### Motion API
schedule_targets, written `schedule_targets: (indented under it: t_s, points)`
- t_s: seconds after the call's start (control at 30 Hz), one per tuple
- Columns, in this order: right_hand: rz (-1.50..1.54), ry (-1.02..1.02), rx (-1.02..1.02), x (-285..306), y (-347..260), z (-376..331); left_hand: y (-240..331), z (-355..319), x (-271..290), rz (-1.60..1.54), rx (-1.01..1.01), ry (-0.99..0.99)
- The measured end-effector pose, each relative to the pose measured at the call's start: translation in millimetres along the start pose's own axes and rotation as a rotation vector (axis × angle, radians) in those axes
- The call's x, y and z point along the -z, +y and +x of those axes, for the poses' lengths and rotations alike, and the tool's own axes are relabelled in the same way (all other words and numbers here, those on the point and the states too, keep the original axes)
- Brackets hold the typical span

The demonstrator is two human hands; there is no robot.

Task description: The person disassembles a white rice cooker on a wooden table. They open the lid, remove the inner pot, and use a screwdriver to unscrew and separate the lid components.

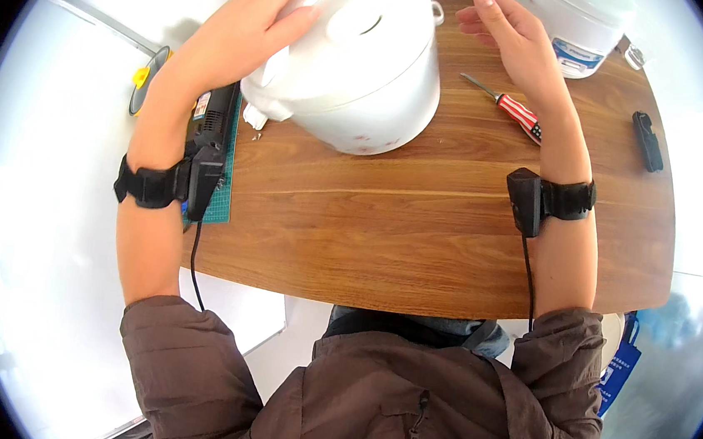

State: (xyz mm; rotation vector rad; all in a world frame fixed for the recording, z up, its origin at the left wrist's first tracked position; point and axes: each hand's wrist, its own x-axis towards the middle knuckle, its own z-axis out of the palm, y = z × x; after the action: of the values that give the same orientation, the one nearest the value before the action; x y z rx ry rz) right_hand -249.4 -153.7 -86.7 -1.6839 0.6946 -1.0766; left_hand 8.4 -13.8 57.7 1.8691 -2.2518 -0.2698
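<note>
Through the head view I'm seeing the white pot (387,97) standing at the far side of the table (416,242), its top running out of the frame. My left hand (273,16) is lying along the left of its lid (323,66), fingers extended and thumb spread over the top; I cannot tell whether it is gripping anything. My right hand (502,28) is hovering to the right of the pot, apart from it, half open with loosely bent fingers and holding nothing.

Around them, a screwdriver (515,113) with a red-and-white striped handle is lying below my right hand, partly passing under the forearm. A white tub (574,21) with a blue label is standing just beyond that hand, and a small black object (647,141) is lying near the table's right edge. My left forearm is partly covering a black device (218,124) beside a green mat (219,208).

The pot is looking rounded and glossy, with its lid on, a raised grip on top, a small loop at the right rim, a tab at the front left and faint reddish marks low on its wall.
</note>
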Motion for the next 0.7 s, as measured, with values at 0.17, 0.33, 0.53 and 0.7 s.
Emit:
schedule_targets:
  t_s: [0.17, 0.33, 0.53, 0.7]
  points:
    - [-0.114, 0.019, -0.037, 1, 7, 4, -26, -18, 5, 0.057, -0.184, 0.049]
    - [-0.154, -0.033, -0.039, -7, -3, -4, -18, -30, -1, 0.101, -0.215, 0.147]
    - [-0.213, -0.144, 0.081, -18, -8, -13, -38, -41, -34, -0.135, -0.255, 0.433]
    - [-0.102, -0.21, 0.033, -30, -20, -19, -57, -46, -32, -0.418, -0.167, 0.638]
